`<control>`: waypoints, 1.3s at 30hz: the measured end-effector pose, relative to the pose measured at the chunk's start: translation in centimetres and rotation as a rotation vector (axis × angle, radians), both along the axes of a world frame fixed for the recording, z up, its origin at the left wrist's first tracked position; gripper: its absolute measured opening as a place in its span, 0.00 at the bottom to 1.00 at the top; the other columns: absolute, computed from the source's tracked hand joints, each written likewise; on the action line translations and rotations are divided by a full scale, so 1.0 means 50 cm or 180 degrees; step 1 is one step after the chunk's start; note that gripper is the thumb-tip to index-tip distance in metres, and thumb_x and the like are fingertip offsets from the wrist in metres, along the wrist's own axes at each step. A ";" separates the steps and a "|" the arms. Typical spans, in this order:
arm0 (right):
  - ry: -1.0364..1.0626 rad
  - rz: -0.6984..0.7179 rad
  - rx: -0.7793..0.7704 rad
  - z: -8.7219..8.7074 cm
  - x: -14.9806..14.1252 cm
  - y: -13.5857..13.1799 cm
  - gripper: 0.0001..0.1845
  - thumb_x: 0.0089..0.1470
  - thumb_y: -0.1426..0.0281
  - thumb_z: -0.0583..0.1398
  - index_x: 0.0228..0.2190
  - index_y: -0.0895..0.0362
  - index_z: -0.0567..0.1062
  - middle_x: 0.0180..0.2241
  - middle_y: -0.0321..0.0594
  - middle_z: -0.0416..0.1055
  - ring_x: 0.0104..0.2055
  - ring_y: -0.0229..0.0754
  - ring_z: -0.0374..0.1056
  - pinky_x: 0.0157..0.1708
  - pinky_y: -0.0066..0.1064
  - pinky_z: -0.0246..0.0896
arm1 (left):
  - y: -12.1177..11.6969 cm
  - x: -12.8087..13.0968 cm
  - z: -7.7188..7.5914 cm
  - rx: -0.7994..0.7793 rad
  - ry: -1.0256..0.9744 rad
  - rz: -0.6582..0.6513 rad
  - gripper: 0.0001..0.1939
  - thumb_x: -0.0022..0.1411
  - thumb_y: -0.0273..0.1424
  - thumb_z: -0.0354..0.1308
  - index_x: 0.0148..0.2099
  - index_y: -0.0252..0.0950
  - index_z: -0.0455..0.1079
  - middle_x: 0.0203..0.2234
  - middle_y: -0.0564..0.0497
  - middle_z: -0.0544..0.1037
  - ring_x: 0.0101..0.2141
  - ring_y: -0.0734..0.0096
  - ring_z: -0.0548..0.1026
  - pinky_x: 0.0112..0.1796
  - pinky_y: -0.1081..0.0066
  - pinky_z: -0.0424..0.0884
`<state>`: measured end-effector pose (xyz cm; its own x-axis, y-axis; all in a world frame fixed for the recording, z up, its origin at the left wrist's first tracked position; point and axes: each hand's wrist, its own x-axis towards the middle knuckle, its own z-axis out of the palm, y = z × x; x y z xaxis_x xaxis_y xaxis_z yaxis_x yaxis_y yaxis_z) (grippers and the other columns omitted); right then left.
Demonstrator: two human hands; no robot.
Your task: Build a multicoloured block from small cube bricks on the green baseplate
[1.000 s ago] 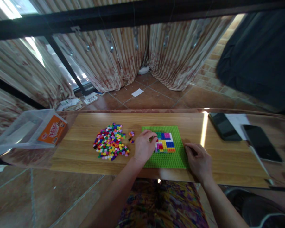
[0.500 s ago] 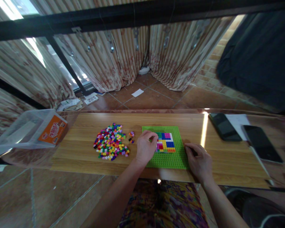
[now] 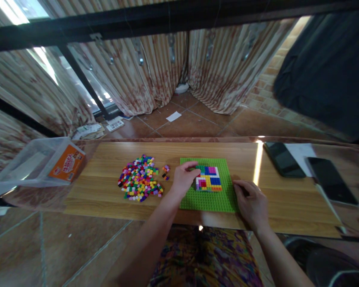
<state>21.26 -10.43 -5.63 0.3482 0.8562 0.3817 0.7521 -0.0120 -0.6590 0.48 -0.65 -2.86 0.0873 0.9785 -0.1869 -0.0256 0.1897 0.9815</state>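
A green studded baseplate (image 3: 208, 203) lies on the wooden board, bearing a many-coloured patch of small building bricks (image 3: 209, 179). At the upper left corner of that patch is my left hand (image 3: 184, 178), its thumb and index fingertips slightly apart; no brick can be made out in them. My right hand (image 3: 251, 201) rests loosely curled beside the plate's right edge, nothing visible in its fingers. Left of the plate spreads a heap of loose bricks (image 3: 140, 179). Between heap and plate lies a small cluster of orange, purple and dark bricks (image 3: 165, 172).
A clear plastic box (image 3: 26, 163) with an orange label stands at the far left. Two dark phones (image 3: 284, 159) and white paper (image 3: 300, 153) lie on the right. The wooden board (image 3: 167, 149) ends close before the person's lap. Striped curtains hang behind.
My left hand has shifted slightly upward, and its thumb and index finger have spread from a pinch, uncovering more of the patch's left side. The right hand keeps its place.
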 end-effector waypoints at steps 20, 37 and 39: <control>-0.0129 0.0037 -0.0117 -0.006 0.009 -0.007 0.14 0.56 0.60 0.57 0.34 0.55 0.79 0.36 0.43 0.77 0.36 0.47 0.73 0.37 0.38 0.67 | -0.026 -0.052 0.007 0.0789 0.1027 0.0252 0.14 0.57 0.30 0.60 0.46 0.35 0.76 0.37 0.47 0.82 0.30 0.72 0.75 0.34 0.71 0.72; -0.0117 -0.0069 -0.0160 -0.003 0.005 -0.007 0.15 0.55 0.59 0.56 0.33 0.54 0.79 0.36 0.44 0.77 0.37 0.48 0.73 0.37 0.39 0.67 | -0.047 -0.284 0.050 0.1190 0.4388 -0.0078 0.11 0.61 0.23 0.51 0.35 0.38 0.74 0.32 0.46 0.74 0.36 0.61 0.72 0.39 0.66 0.67; -0.0134 -0.0041 -0.0136 -0.002 0.005 -0.007 0.15 0.56 0.59 0.56 0.33 0.54 0.79 0.36 0.44 0.77 0.37 0.48 0.73 0.38 0.39 0.67 | -0.045 -0.286 0.053 0.1180 0.4391 -0.0165 0.11 0.61 0.23 0.51 0.34 0.38 0.74 0.32 0.46 0.74 0.36 0.61 0.72 0.38 0.66 0.67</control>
<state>21.49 -10.80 -5.74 0.3438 0.8675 0.3595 0.7786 -0.0493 -0.6256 -13.83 -2.88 -0.20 0.0857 0.9901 0.1112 0.9724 -0.1074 0.2073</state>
